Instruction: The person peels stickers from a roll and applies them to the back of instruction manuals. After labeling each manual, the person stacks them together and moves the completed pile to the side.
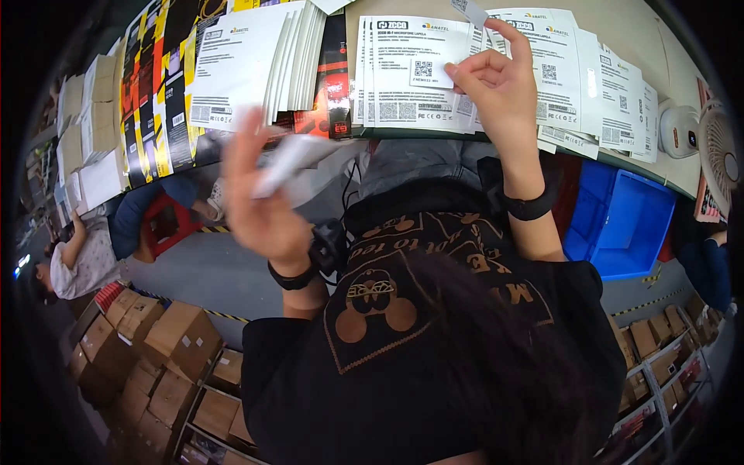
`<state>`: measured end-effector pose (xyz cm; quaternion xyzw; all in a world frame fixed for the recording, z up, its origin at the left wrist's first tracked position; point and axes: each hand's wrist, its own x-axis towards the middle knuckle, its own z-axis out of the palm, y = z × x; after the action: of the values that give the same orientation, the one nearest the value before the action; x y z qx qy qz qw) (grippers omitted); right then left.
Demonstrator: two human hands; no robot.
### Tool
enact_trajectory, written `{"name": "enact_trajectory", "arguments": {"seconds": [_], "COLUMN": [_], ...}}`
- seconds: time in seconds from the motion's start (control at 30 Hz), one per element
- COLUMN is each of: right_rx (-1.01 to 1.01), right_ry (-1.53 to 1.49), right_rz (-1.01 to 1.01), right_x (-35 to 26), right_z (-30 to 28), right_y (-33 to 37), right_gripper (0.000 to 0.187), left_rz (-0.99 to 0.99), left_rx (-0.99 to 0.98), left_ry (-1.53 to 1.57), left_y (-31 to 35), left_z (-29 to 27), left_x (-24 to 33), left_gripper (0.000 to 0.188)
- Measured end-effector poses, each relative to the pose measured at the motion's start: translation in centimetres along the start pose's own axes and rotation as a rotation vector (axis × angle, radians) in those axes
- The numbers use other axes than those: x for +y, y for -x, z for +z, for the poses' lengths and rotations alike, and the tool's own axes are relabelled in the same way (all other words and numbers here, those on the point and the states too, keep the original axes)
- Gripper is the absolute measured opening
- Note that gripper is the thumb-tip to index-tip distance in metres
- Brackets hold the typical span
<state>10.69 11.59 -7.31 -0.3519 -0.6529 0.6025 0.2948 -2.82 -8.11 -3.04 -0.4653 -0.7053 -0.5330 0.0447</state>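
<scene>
My left hand (pixel 260 201), smeared by motion, is raised in front of the table edge. A white piece of paper (pixel 294 159), also blurred, is between its thumb and fingers; I cannot make out its print. Over the middle of the table, my right hand (pixel 496 81) has its fingers curled and its index finger raised. A small white label (pixel 469 11) with a square code clings to that index fingertip. The thumb is by a square code sticker on the front white printed box (pixel 422 101). More white boxes (pixel 612 101) overlap in a row to its right.
At the left, a stack of white boxes (pixel 240 66) leans on black, yellow and red packaging (pixel 159 101). A fan (pixel 719 151) and a round white device (pixel 680 132) stand far right. Below the table edge sits a blue crate (pixel 624 225). Cardboard boxes (pixel 182 337) fill shelves behind.
</scene>
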Motion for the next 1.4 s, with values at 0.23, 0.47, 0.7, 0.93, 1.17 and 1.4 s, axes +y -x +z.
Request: {"name": "enact_trajectory", "arguments": {"seconds": [0.23, 0.47, 0.7, 0.93, 1.17, 1.4], "right_rx": [-0.110, 0.039, -0.089, 0.044, 0.120, 0.148], "right_ry": [-0.379, 0.064, -0.526, 0.452, 0.731, 0.872], "right_rz": [-0.462, 0.128, -0.694, 0.055, -0.300, -0.273], "right_x": [3.2, -1.5, 2.2, -1.7, -0.9, 0.6], "right_z": [1.0, 1.0, 1.7, 1.5, 2.6, 2.1], "right_y": [-1.6, 0.3, -1.4, 0.9, 0.9, 0.9], "right_gripper": [0.058, 0.060, 0.060, 0.062, 0.061, 0.052], "left_rz": [0.179, 0.140, 0.151, 0.155, 0.169, 0.161], "left_rx": [-0.677, -0.709, -0.696, -0.708, -0.701, -0.699], "left_ry": [-0.163, -0.142, -0.109, -0.121, -0.110, -0.092], "left_y": [0.9, 1.4, 1.3, 1.4, 1.5, 1.5], "left_z": [4.3, 4.7, 4.8, 4.7, 4.7, 4.4], "left_x": [-1.4, -2.1, -2.2, -2.6, -2.7, -2.8], "left_gripper": [0.012, 0.014, 0.014, 0.013, 0.014, 0.014]}}
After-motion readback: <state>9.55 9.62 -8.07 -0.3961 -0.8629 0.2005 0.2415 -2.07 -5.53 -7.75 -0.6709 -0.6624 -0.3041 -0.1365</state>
